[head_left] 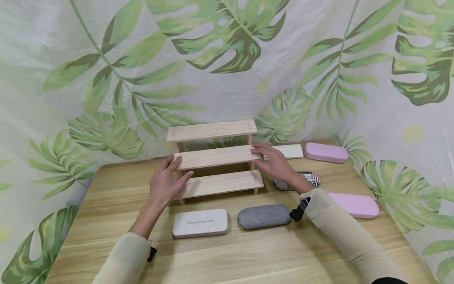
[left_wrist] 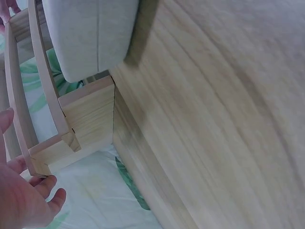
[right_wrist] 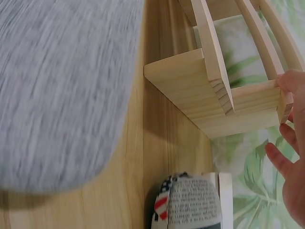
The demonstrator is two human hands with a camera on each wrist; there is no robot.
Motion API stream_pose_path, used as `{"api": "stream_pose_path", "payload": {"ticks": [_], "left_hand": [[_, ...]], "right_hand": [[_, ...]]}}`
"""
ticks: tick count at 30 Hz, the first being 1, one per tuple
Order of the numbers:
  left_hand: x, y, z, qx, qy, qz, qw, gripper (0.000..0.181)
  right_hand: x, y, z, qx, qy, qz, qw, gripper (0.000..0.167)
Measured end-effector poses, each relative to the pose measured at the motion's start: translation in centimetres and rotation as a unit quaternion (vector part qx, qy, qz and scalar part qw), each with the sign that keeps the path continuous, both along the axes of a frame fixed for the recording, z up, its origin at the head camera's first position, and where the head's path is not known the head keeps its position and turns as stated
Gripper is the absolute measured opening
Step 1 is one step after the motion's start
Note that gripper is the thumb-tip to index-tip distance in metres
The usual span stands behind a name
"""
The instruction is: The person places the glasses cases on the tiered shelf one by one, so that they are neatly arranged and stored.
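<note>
A three-tier wooden display stand (head_left: 216, 157) stands at the back of the table, its steps rising away from me. My left hand (head_left: 164, 180) holds the left end of the middle board, with fingertips at the board's end in the left wrist view. At the opposite end, my right hand (head_left: 274, 161) grips the same board between thumb and fingers. In front of the stand lie a white glasses case (head_left: 200, 223) with printed lettering and a grey fabric glasses case (head_left: 264, 216). Both appear large and close in the wrist views.
Right of the stand are a white flat case (head_left: 289, 151), a pink case (head_left: 326, 152), a newspaper-print case (right_wrist: 188, 202) partly behind my right forearm, and another pink case (head_left: 354, 205). A leaf-patterned cloth (head_left: 227, 90) hangs behind the wooden table (head_left: 117, 189).
</note>
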State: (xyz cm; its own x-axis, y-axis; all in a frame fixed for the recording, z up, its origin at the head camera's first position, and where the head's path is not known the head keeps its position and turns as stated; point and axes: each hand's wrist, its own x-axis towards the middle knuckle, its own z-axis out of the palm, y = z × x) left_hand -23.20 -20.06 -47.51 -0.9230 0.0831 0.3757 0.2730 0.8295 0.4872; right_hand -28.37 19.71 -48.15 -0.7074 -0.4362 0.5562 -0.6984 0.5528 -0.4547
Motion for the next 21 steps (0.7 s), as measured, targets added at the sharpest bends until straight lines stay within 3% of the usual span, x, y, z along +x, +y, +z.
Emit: {"api": "stream_pose_path", "payload": {"ticks": [10, 21], "left_hand": [[-0.5, 1.5, 0.2, -0.006, -0.029, -0.009, 0.9995, 0.075], [-1.1, 2.5, 0.2, -0.015, -0.019, -0.018, 0.9995, 0.076]], "right_hand": [[0.0, 1.7, 0.0, -0.004, -0.005, -0.003, 1.0000, 0.038], [-0.3, 3.1, 0.0, 0.005, -0.013, -0.013, 0.9998, 0.040]]}}
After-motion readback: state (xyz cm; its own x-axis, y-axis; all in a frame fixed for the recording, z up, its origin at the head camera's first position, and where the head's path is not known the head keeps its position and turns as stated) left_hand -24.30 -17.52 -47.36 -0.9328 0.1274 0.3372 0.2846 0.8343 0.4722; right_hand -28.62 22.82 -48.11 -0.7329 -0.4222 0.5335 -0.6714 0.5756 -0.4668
